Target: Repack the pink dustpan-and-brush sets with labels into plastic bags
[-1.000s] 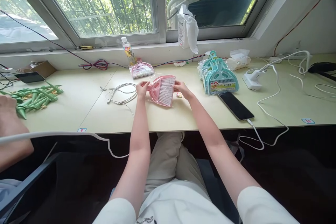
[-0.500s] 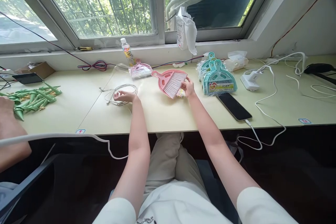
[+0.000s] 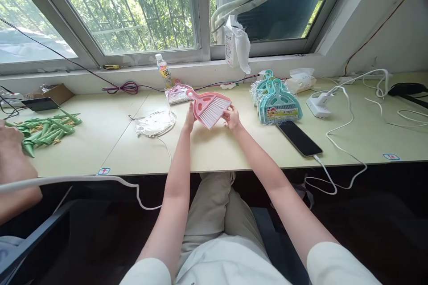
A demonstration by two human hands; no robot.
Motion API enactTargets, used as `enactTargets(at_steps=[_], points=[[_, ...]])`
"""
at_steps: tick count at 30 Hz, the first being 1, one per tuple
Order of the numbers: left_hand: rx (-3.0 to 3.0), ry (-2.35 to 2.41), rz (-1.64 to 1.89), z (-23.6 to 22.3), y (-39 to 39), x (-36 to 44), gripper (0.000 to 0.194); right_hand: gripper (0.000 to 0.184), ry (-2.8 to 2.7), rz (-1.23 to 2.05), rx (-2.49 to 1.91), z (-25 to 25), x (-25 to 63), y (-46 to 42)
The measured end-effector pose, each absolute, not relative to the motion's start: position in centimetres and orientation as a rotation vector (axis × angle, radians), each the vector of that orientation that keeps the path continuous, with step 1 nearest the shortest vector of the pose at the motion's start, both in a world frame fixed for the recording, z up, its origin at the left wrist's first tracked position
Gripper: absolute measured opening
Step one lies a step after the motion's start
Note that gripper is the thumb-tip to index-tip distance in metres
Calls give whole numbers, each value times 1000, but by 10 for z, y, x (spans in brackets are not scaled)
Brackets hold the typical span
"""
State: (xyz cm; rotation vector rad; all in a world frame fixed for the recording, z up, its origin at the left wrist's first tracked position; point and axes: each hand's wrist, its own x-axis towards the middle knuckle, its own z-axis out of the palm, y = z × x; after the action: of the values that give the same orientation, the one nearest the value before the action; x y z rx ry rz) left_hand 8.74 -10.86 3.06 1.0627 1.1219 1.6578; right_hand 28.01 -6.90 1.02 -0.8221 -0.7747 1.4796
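A pink mini dustpan with a white-bristled brush [image 3: 211, 107] nested in it is held up above the table between both hands. My left hand [image 3: 189, 119] grips its left side near the handle. On the right, the fingers of my right hand [image 3: 231, 117] pinch the corner by the bristle ends. A crumpled clear plastic bag [image 3: 153, 122] lies on a coil of white cable, left of my left hand. Behind the held set sits another pink dustpan set [image 3: 178, 92], in clear wrapping.
Wrapped teal dustpan sets [image 3: 279, 102] stand at right, beside a phone [image 3: 299, 138] on a charging cable. A white power adapter [image 3: 319, 104] is farther right. At far left, another person's hand [image 3: 13, 147] is by green folded pieces [image 3: 50, 130]. A bottle [image 3: 163, 71] stands at the back.
My left hand has moved right from the cable coil to the pink dustpan set, leaving a clear plastic bag on the coil. The set has shifted slightly left.
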Motion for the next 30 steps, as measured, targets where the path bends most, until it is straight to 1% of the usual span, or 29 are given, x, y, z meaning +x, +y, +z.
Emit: enactTargets(at_steps=[2, 3, 4, 5, 8, 9, 10, 12, 14, 17, 21, 26, 30], points=[[967, 1066, 1578, 23, -98, 86, 37, 32, -924, 1478, -887, 11, 277, -72], [919, 1076, 1615, 20, -94, 84, 34, 27, -1042, 1445, -952, 13, 277, -73], [848, 1073, 1686, 18, -91, 81, 33, 26, -1200, 1369, -1037, 14, 278, -74], [770, 1061, 1764, 16, -89, 77, 34, 30, -1386, 1235, -1137, 15, 279, -76], [575, 996, 1947, 16, -88, 64, 35, 41, -1895, 604, -1451, 16, 285, -81], [520, 978, 1988, 16, -89, 61, 34, 45, -1998, 456, -1565, 15, 286, -83], [473, 959, 2011, 17, -90, 58, 33, 50, -2076, 388, -1678, 14, 288, -84], [405, 911, 1997, 18, -94, 56, 32, 60, -2218, 431, -1819, 11, 291, -84], [374, 860, 1928, 19, -98, 57, 31, 65, -2367, 507, -1762, 8, 296, -80], [366, 839, 1838, 19, -101, 62, 30, 61, -2486, 495, -1629, 4, 309, -69], [432, 910, 1758, 17, -99, 66, 29, 53, -2404, 481, -1672, 0, 331, -56], [621, 944, 1658, 13, -95, 65, 36, 57, -2191, 580, -1562, -5, 345, -47], [695, 1064, 1646, 12, -96, 65, 43, 57, -2075, 687, -1526, -9, 348, -42]])
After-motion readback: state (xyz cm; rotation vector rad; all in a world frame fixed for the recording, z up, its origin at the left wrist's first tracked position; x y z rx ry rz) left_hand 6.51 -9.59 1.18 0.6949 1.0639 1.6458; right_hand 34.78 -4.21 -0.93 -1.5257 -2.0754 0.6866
